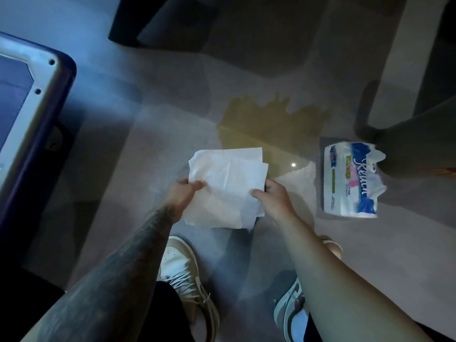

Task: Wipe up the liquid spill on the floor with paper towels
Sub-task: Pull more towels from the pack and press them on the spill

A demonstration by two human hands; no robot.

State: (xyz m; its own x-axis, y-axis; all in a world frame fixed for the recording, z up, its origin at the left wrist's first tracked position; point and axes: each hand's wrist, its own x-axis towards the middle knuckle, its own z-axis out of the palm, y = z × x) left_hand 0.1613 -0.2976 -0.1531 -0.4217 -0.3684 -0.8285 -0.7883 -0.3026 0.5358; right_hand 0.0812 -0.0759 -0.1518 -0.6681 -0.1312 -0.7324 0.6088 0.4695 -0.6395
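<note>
We find left hand (183,193) and right hand (272,197) pinching opposite edges of white folded paper towels (228,187), spread for coverage; yellowish floor puddle (269,124) lies just beyond.

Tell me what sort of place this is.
Probably an indoor room at home, though hard to say: smooth tiled floor with a yellowish spill, an opened paper towel pack, and dark furniture beyond.

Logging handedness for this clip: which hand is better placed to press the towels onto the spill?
Right, marginally. Both hands grip the paper towels, but the right hand sits nearer the yellowish spill than the left hand.
</note>
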